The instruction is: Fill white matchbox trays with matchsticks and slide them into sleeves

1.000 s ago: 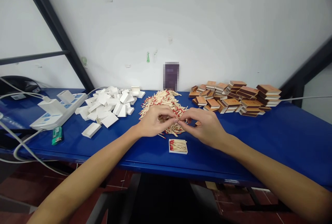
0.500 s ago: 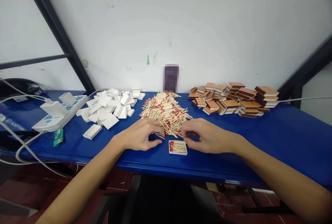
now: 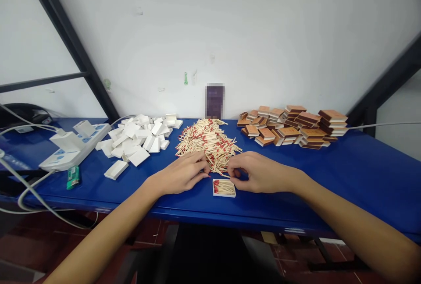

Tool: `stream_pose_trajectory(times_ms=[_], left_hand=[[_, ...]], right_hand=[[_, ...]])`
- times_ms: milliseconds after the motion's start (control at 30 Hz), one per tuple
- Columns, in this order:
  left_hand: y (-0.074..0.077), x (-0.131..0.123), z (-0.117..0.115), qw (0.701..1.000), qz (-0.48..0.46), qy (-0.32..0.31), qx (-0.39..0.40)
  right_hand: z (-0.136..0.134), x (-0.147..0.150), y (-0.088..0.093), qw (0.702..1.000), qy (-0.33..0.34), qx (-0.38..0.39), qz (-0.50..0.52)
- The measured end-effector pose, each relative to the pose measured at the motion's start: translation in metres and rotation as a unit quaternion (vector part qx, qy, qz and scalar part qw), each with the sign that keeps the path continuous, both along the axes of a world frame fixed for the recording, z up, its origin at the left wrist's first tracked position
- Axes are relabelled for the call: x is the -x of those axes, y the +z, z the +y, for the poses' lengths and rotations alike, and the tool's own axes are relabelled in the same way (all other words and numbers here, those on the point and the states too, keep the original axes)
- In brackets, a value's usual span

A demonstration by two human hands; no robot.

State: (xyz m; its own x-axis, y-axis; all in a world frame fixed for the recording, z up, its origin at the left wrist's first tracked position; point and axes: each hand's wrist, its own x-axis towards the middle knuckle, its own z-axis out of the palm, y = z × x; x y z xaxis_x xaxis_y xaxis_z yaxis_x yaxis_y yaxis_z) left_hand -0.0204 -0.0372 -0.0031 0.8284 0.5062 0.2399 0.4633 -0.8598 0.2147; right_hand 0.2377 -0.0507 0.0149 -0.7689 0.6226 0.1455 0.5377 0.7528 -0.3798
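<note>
A white matchbox tray (image 3: 224, 195) with matches in it, red heads to the left, lies near the table's front edge. My left hand (image 3: 184, 172) is closed in a pinch just left of and behind this tray; a match's red head pokes out at the fingertips. On the tray's other side, my right hand (image 3: 259, 172) is closed too, thumb and forefinger together at the end of a match (image 3: 225, 175). Directly behind both hands rises a large heap of loose red-tipped matches (image 3: 210, 141), its front partly covered by my fingers.
White matchbox trays (image 3: 138, 133) are piled at the left, with a single tray (image 3: 116, 169) in front. Brown matchbox sleeves (image 3: 289, 132) are stacked at the right. A power strip (image 3: 88, 143) with cables and a green packet (image 3: 73, 177) occupy the far left.
The fingers of my left hand have closed on a match that lay before the heap. My right hand stays beside the tray, fingertips slightly closer together. The whole view has shifted slightly.
</note>
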Motion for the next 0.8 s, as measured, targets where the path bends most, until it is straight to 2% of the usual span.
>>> stream_pose_trajectory(times_ms=[167,367,533,600,667,800], left_hand=[[0.003,0.001,0.002,0.996,-0.08,0.025,-0.017],[0.003,0.001,0.001,0.988,-0.149,0.019,-0.023],[0.0,-0.005,-0.001,0.977,-0.214,0.008,-0.024],[0.0,-0.009,-0.003,0.969,-0.246,0.012,0.01],[0.0,-0.012,-0.005,0.952,-0.292,0.03,0.089],[0.001,-0.018,-0.008,0.892,-0.36,0.048,0.269]], right_hand=[[0.002,0.002,-0.005,1.0,-0.007,-0.007,-0.008],[0.002,0.003,-0.008,1.0,-0.009,-0.002,-0.01],[0.001,0.005,-0.006,0.998,-0.002,-0.03,0.055],[0.0,0.006,-0.005,0.993,-0.004,-0.051,0.104],[-0.001,0.007,-0.005,0.985,-0.012,-0.072,0.153],[-0.001,0.008,-0.006,0.967,-0.028,-0.11,0.227]])
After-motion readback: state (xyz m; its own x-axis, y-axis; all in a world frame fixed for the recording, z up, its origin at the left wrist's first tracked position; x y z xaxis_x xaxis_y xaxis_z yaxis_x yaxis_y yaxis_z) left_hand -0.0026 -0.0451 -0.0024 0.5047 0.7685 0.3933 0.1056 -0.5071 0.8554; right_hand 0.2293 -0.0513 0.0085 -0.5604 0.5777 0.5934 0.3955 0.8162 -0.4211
